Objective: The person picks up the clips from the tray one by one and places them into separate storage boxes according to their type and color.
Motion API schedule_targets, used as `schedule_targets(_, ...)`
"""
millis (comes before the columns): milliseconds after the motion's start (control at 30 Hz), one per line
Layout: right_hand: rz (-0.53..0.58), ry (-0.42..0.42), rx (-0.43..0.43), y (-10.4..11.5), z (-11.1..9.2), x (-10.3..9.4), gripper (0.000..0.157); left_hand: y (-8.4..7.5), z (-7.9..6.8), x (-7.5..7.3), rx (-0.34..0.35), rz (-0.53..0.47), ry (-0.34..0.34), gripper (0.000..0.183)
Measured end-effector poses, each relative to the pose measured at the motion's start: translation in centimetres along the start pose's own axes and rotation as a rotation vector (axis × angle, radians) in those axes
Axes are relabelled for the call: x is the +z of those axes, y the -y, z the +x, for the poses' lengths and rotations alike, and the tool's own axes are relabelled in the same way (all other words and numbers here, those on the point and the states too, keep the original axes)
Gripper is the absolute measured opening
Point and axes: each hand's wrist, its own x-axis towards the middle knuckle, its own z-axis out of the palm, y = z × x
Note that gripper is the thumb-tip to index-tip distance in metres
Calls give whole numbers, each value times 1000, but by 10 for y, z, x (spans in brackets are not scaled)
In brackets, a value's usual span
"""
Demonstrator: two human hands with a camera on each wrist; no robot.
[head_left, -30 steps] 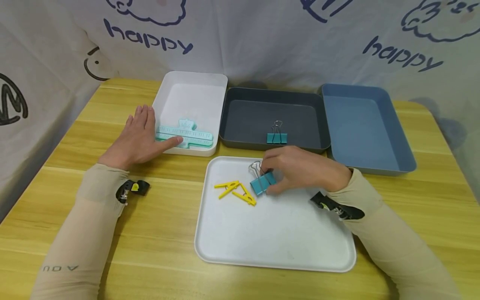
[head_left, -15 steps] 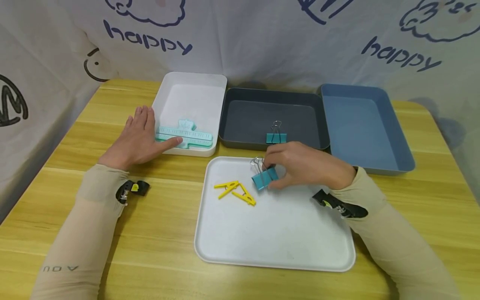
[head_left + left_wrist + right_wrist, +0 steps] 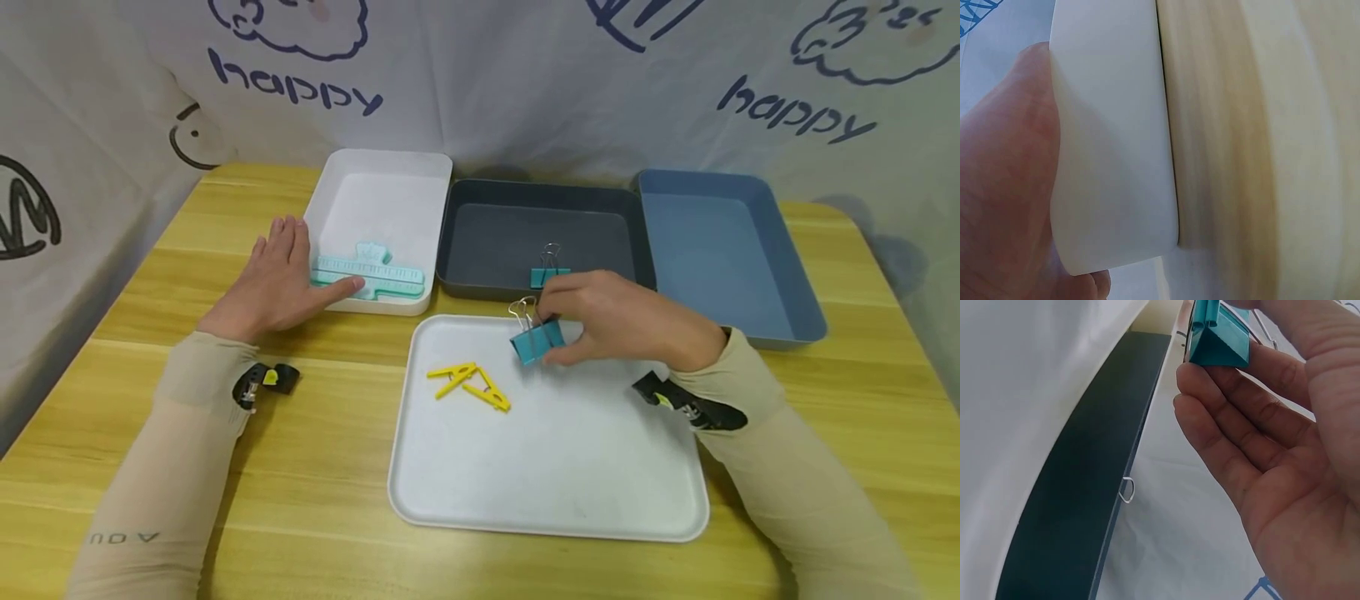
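Observation:
My right hand [image 3: 622, 321] pinches a teal binder clip [image 3: 537, 342] between thumb and fingers, over the back of the white flat tray [image 3: 555, 500]. In the right wrist view, the teal clip [image 3: 1222, 344] shows its triangular end at the fingertips. Another teal binder clip [image 3: 549, 277] lies in the dark grey tray [image 3: 495, 237], wire handles up. My left hand [image 3: 273, 279] rests with straight fingers along the left rim of the white deep tray [image 3: 390, 187], its thumb over the mint ruler-marked clip [image 3: 397, 275] inside. The left wrist view shows the palm against this tray's outer wall [image 3: 1110, 137].
Two yellow clothespins [image 3: 453, 375] lie close together on the flat tray's left half. A blue tray [image 3: 720, 250] stands at the back right, beside the dark grey one. Behind the wooden table [image 3: 315, 483] hangs a white cloth [image 3: 510, 75] with drawings and lettering.
My right hand has risen with the teal binder clip and moved toward the dark grey tray and slightly right. The left hand stays on the white tray's rim.

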Motion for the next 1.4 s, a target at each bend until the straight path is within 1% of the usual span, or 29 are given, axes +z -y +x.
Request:
schedule_targets(467, -19, -58, 8, -4, -6, -8, 32, 1, 0, 1, -3, -16, 3, 129)
schedule_targets(667, -12, -72, 27, -6, -7, -11, 33, 2, 0, 2, -1, -13, 3, 129)
schedule_targets(833, -14, -98, 15, -10, -9, -11, 33, 1, 0, 1, 3, -11, 5, 128)
schedule_targets(1100, -28, -144, 3, -17, -11, -14, 31, 0, -1, 0, 9, -20, -13, 129)
schedule_targets(1400, -24, -146, 52, -21, -13, -17, 27, 1, -1, 0, 6, -21, 1, 128)
